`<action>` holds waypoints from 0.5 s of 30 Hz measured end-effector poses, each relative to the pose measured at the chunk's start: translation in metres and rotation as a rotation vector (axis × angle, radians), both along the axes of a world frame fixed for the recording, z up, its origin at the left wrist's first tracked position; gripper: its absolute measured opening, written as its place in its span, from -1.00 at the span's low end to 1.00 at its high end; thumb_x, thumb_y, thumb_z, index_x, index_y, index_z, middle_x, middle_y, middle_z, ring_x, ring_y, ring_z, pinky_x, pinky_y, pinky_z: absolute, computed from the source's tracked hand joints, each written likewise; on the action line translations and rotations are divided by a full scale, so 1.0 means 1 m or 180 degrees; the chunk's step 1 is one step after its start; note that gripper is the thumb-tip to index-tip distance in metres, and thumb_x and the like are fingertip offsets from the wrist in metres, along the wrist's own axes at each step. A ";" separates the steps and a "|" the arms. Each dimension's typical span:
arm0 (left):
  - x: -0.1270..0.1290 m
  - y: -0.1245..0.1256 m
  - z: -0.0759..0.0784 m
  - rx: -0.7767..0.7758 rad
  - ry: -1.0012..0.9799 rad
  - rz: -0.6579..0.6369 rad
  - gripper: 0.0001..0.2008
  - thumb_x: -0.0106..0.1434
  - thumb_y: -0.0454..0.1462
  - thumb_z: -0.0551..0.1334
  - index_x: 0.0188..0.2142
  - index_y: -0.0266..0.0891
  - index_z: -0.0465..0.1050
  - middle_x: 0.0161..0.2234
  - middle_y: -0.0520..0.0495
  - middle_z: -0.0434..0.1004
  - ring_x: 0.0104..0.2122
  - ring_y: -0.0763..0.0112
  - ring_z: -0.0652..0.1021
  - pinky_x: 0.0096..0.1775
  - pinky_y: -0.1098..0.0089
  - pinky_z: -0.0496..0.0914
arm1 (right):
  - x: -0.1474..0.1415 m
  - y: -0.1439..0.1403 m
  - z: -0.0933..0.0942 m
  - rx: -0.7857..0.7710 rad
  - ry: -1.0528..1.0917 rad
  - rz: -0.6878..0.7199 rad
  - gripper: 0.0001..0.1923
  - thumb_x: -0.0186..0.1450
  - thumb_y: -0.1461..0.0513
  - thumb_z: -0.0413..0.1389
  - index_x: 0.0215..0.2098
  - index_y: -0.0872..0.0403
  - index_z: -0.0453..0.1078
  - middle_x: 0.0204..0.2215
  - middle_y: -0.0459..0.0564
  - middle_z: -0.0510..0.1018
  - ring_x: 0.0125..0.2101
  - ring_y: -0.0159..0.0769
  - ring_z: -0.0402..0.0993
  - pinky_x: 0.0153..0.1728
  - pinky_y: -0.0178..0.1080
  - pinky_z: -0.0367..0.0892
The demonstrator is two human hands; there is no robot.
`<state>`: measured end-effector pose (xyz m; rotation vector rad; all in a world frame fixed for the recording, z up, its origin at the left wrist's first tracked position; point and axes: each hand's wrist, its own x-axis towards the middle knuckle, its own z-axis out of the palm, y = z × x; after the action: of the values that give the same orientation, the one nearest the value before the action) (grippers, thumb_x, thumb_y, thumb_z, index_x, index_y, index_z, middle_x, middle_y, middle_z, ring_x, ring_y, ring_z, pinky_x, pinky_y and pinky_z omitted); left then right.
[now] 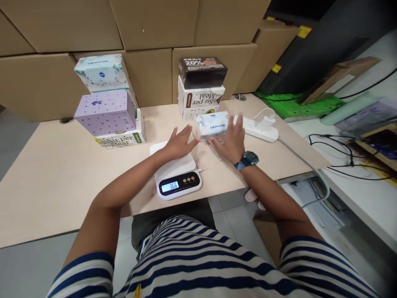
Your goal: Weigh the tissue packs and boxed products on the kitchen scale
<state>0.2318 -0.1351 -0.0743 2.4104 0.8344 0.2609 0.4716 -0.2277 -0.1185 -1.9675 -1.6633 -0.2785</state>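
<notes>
- Fingers of the left hand (180, 144), in the head view, are spread above the digital scale (178, 184), mid-frame.
- Right hand (232, 142): fingers slightly parted against the right end of the floral tissue pack (212, 121); blur hides any pinch.
- Pack placed just right of and above frame centre, between both hands, long axis running across the frame; right hand nearer.
- Behind it, white "Su-per Meal" box (203, 98); rightward, power strip (262, 130) on the bench (34, 194).

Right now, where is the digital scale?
In the head view, the digital scale sits left of centre, near the front edge of the table, below the left hand.
</notes>
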 end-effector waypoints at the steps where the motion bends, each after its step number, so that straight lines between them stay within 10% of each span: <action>1: 0.000 -0.002 0.003 0.0104 0.0109 0.0076 -0.17 0.60 0.15 -0.02 0.58 -0.42 0.11 0.63 -0.43 0.04 0.66 -0.07 0.06 0.61 -0.30 -0.36 | -0.004 0.005 0.005 -0.0274 -0.0187 -0.0094 0.01 0.47 -0.06 0.16 0.70 0.02 -0.19 0.68 0.41 -0.14 0.64 0.48 -0.17 0.41 0.69 0.09; 5: -0.049 -0.022 0.010 0.0723 0.0166 0.0211 -0.34 0.62 0.06 -0.04 0.45 -0.28 0.40 0.56 -0.27 0.30 0.63 0.01 0.17 0.64 -0.19 -0.26 | -0.023 0.033 0.030 -0.1255 -0.0637 0.0137 -0.29 0.55 0.18 -0.01 0.63 0.08 0.10 0.65 0.32 0.08 0.61 0.35 0.01 0.45 0.59 0.10; 11: -0.173 -0.014 -0.010 0.2058 -0.0582 0.1266 -0.50 0.56 0.03 0.12 0.31 -0.12 0.50 0.51 -0.28 0.40 0.59 -0.08 0.27 0.62 -0.28 -0.15 | -0.037 0.057 0.028 -0.1105 -0.0558 0.0136 -0.32 0.54 0.21 -0.07 0.60 0.10 0.17 0.60 0.32 0.21 0.54 0.34 0.18 0.43 0.56 0.17; 15: -0.227 0.007 -0.025 0.2015 -0.1640 0.2332 -0.19 0.43 0.29 0.19 0.42 -0.17 0.32 0.60 -0.42 0.15 0.65 -0.13 0.08 0.63 -0.19 -0.13 | -0.055 0.057 0.016 -0.0915 -0.0166 0.0201 -0.17 0.49 0.01 0.06 0.61 0.20 0.09 0.62 0.42 0.11 0.62 0.41 -0.02 0.48 0.61 0.06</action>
<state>0.0047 -0.1283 -0.0989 2.2485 1.4971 1.5473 0.4167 -0.1711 -0.1020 -2.1227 -1.8826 -0.0697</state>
